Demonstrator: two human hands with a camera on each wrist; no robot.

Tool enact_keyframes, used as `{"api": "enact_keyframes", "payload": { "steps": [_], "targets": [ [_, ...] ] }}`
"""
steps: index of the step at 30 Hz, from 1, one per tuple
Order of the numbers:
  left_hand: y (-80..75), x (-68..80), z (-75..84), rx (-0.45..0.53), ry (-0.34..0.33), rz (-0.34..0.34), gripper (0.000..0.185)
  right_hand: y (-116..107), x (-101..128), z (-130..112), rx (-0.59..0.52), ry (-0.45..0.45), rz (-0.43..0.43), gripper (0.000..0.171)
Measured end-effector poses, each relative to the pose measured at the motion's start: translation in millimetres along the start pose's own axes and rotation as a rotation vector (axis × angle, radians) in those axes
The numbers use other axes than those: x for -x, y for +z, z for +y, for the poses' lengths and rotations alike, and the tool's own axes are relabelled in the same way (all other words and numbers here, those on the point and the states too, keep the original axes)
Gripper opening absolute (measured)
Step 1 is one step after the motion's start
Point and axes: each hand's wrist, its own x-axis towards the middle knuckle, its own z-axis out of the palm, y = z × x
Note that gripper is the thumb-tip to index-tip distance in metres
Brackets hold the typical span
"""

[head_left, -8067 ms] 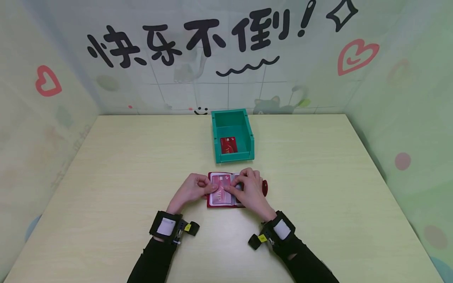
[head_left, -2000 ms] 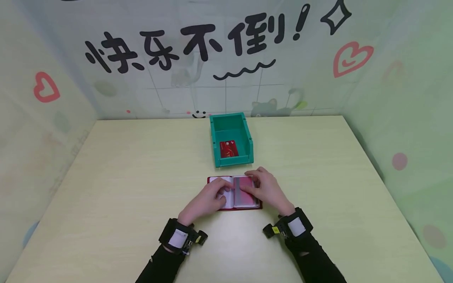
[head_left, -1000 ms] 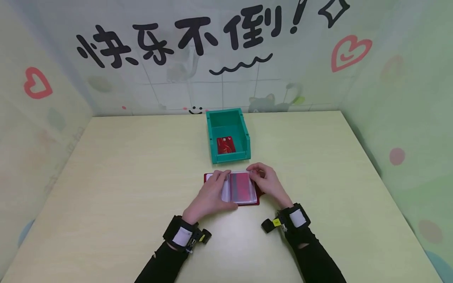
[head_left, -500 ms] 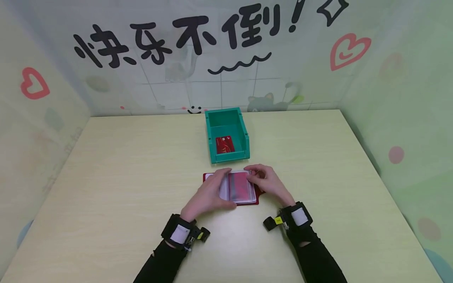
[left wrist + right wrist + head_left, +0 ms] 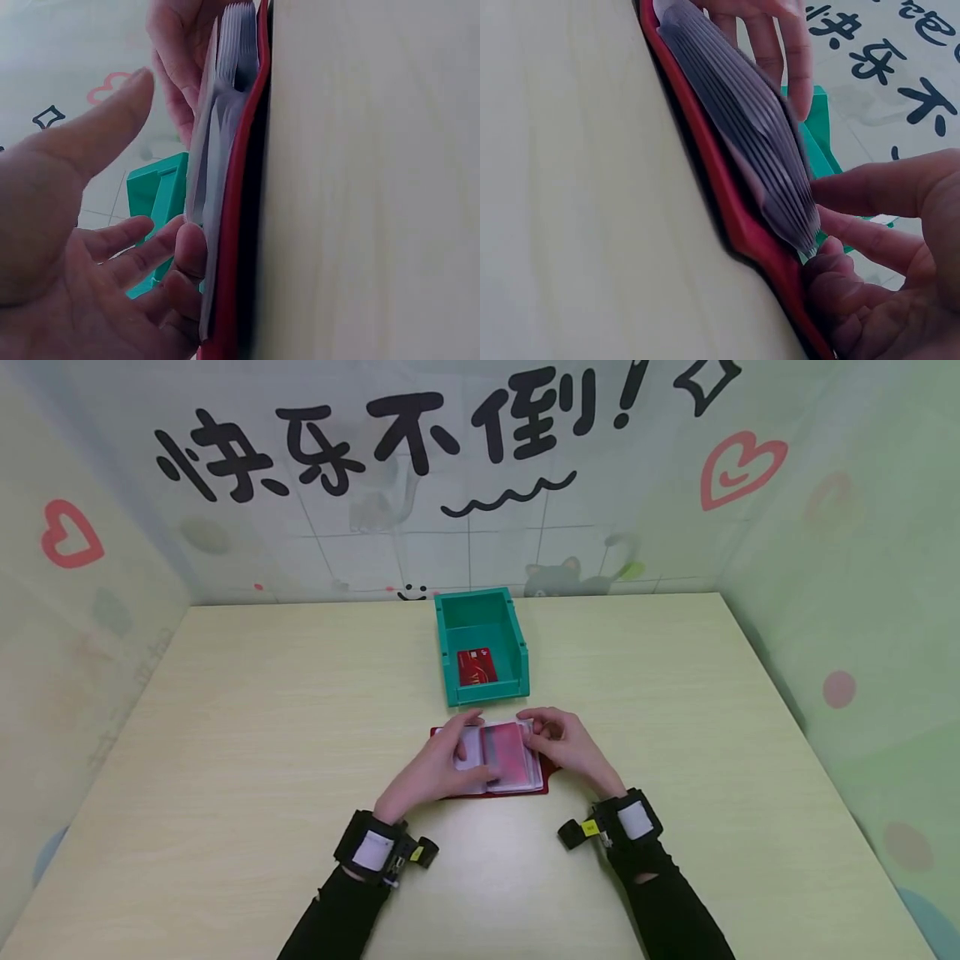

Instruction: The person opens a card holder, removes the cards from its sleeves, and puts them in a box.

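A red card holder point(image 5: 551, 767) lies spread on the table, its stack of clear sleeves point(image 5: 742, 127) fanned at the edge. Through the right-hand page shows a pink card point(image 5: 505, 756). My left hand point(image 5: 429, 762) is over the left page, thumb held apart from the bent fingers; in the left wrist view its fingertips point(image 5: 191, 251) touch the page edge. At the outer edge of the sleeves, my right hand point(image 5: 568, 745) pinches the pages between thumb and fingers, which the right wrist view shows close up.
Just beyond the card holder stands a teal bin point(image 5: 487, 693) with a red card point(image 5: 477, 667) lying inside. The pale wooden table point(image 5: 300, 710) ends at a printed backdrop point(image 5: 337, 552) behind and at both sides.
Earlier both hands worked at a pink card on the left page. Since then pages have turned. In the last half second my left hand has drawn left off the spine; the right stays put.
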Motion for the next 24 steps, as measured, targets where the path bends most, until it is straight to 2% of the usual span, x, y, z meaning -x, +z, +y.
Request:
{"api": "enact_keyframes", "payload": {
  "steps": [5, 8, 11, 16, 20, 24],
  "targets": [
    [-1.8, -5.3, -8.7, 0.040, 0.032, 0.011, 0.068, 9, 2, -5, 0.137, -0.027, 0.042, 0.043],
    [-1.9, -6.2, -10.3, 0.074, 0.018, 0.016, 0.061, 19, 5, -14, 0.248, -0.028, 0.102, 0.044],
    [-2.8, -5.0, -9.0, 0.113, -0.027, 0.035, 0.055, 31, 9, -24, 0.314, -0.076, 0.148, 0.037],
    [-9.5, -2.5, -10.7, 0.172, -0.129, 0.069, 0.049, 47, 11, -29, 0.349, -0.237, 0.153, 0.026],
    [-19.4, 0.1, -18.2, 0.205, -0.130, 0.041, 0.041, 53, 10, -27, 0.369, -0.232, 0.129, 0.026],
    [-29.2, 3.5, -26.2, 0.231, -0.157, 0.026, 0.033, 55, 10, -23, 0.387, -0.193, 0.108, 0.035]
  ]
}}
